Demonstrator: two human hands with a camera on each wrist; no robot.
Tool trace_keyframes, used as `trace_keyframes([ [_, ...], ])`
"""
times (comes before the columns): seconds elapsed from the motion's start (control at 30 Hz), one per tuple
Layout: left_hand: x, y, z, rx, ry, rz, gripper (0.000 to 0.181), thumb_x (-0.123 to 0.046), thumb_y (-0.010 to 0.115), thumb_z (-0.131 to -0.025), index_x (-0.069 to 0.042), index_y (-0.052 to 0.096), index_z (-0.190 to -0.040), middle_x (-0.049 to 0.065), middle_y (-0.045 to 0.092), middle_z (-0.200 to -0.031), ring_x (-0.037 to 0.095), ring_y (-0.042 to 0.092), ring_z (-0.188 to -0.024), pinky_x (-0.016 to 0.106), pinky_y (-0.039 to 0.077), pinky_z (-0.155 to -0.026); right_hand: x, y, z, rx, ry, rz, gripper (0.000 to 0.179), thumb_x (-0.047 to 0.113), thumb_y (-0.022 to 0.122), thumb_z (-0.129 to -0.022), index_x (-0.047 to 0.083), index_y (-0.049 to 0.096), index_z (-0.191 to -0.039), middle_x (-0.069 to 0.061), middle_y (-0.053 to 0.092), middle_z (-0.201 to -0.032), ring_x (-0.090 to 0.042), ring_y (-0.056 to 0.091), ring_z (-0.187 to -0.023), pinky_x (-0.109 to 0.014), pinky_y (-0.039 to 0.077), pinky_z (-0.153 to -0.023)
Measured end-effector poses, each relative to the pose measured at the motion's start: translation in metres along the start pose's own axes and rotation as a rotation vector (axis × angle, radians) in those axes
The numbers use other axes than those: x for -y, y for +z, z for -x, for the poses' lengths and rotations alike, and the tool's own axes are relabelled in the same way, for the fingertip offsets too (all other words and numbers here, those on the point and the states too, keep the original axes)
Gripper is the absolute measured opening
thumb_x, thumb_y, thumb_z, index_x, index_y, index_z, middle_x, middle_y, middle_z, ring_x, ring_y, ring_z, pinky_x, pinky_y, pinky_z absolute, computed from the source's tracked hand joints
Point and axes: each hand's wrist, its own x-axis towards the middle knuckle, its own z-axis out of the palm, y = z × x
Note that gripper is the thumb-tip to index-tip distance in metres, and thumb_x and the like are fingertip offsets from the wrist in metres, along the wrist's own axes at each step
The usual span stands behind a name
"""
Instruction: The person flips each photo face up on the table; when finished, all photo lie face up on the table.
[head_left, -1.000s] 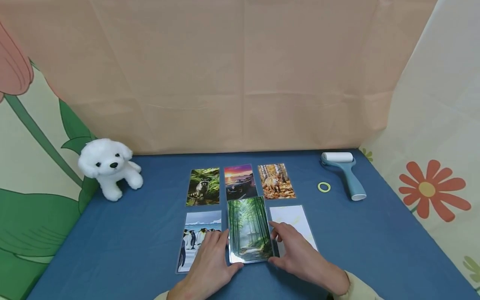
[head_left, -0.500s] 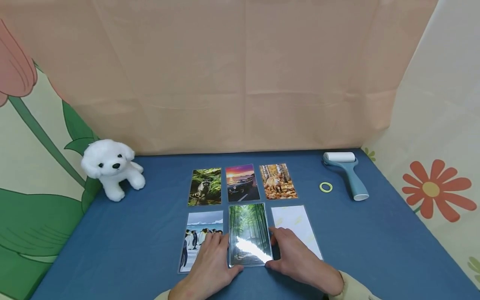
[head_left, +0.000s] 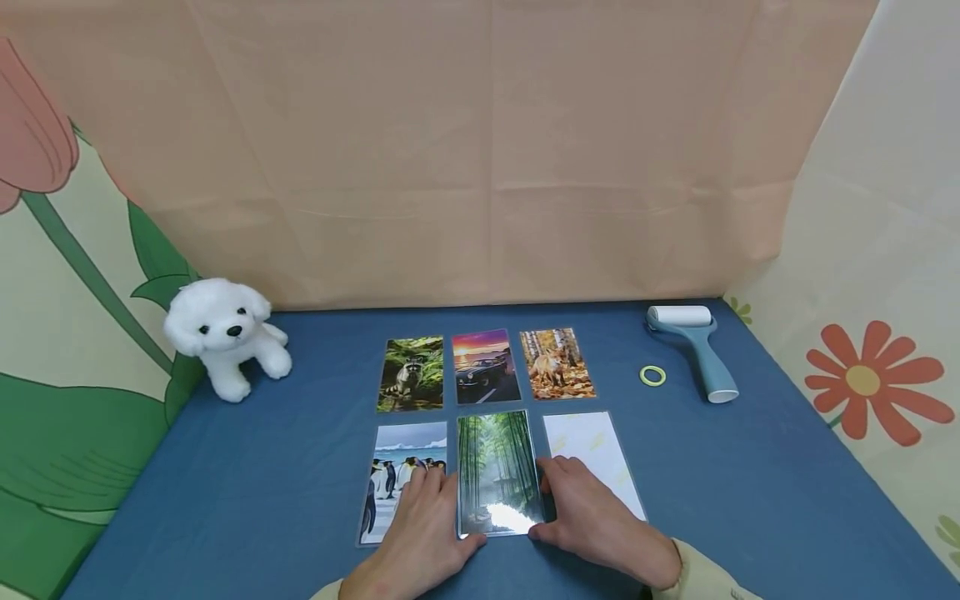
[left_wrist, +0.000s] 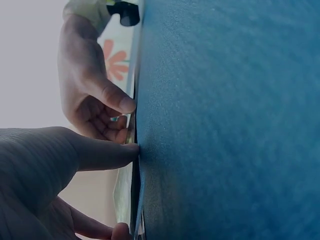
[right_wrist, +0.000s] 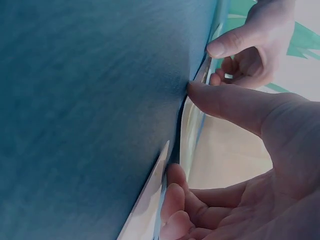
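A glossy photo card of a bamboo forest (head_left: 497, 458) lies in the near row's middle, with light glaring off its lower part. My left hand (head_left: 422, 521) holds its left side, thumb at the bottom left corner, the hand partly over a penguin photo card (head_left: 397, 450). On the opposite side my right hand (head_left: 592, 517) grips the edge between thumb and curled fingers, covering part of a whitish card (head_left: 588, 442). Both wrist views show the forest card (right_wrist: 190, 127) edge-on at the blue cloth, thumbs along its near edge.
Behind it lie photo cards of a raccoon (head_left: 410, 375), a car at sunset (head_left: 483, 367) and a fox-like animal (head_left: 557, 363). A white plush dog (head_left: 225, 333) sits at the left. On the right are a lint roller (head_left: 697, 354) and a yellow-green ring (head_left: 652, 376).
The bamboo forest card has come down and toward me, off the car card's lower edge, into the gap between the penguin and whitish cards. Both hands stay at its sides.
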Motion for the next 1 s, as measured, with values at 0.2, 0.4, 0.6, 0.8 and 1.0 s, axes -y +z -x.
trace_keyframes([
  [0.2, 0.0, 0.002, 0.001, 0.002, 0.008, -0.002, 0.081, -0.053, 0.084, -0.076, 0.008, 0.064, -0.124, 0.018, 0.057, -0.111, 0.034, 0.044, -0.1, 0.055, 0.039, -0.091, 0.001, -0.001, 0.0, 0.017, -0.009, 0.034, 0.079, 0.032, 0.093, -0.069, -0.008, 0.058, -0.128, 0.002, 0.052, -0.089, -0.018, 0.049, -0.085, -0.04, 0.048, -0.074],
  [0.4, 0.0, 0.003, 0.001, 0.031, 0.021, -0.023, 0.081, -0.054, 0.082, -0.079, 0.008, 0.062, -0.127, 0.019, 0.056, -0.111, 0.035, 0.045, -0.102, 0.056, 0.039, -0.091, 0.001, -0.005, -0.002, 0.047, -0.027, 0.058, 0.067, 0.033, 0.092, -0.07, -0.004, 0.061, -0.117, 0.002, 0.049, -0.085, -0.017, 0.045, -0.079, -0.037, 0.044, -0.069],
  [0.6, -0.001, 0.0, 0.001, 0.054, 0.014, -0.079, 0.081, -0.056, 0.079, -0.081, 0.009, 0.062, -0.127, 0.022, 0.057, -0.116, 0.037, 0.046, -0.104, 0.056, 0.04, -0.092, 0.001, -0.006, -0.005, 0.064, -0.03, 0.073, 0.066, 0.034, 0.091, -0.071, -0.004, 0.062, -0.117, 0.002, 0.048, -0.086, -0.017, 0.044, -0.079, -0.037, 0.043, -0.068],
  [0.8, -0.005, -0.004, 0.001, 0.043, 0.031, -0.099, 0.081, -0.057, 0.08, -0.08, 0.009, 0.063, -0.124, 0.02, 0.056, -0.11, 0.035, 0.046, -0.102, 0.054, 0.041, -0.09, 0.002, -0.008, -0.003, 0.08, -0.022, 0.043, 0.064, 0.034, 0.089, -0.075, -0.004, 0.061, -0.119, 0.002, 0.05, -0.088, -0.017, 0.045, -0.081, -0.039, 0.044, -0.07],
  [1.0, -0.017, -0.01, -0.002, 0.019, 0.108, -0.044, 0.074, -0.051, 0.077, -0.086, 0.006, 0.06, -0.131, 0.015, 0.056, -0.112, 0.029, 0.044, -0.1, 0.051, 0.04, -0.088, -0.002, -0.018, 0.008, -0.017, -0.078, 0.037, 0.058, 0.03, 0.083, -0.085, -0.001, 0.061, -0.129, 0.002, 0.056, -0.093, -0.015, 0.052, -0.086, -0.039, 0.049, -0.074],
])
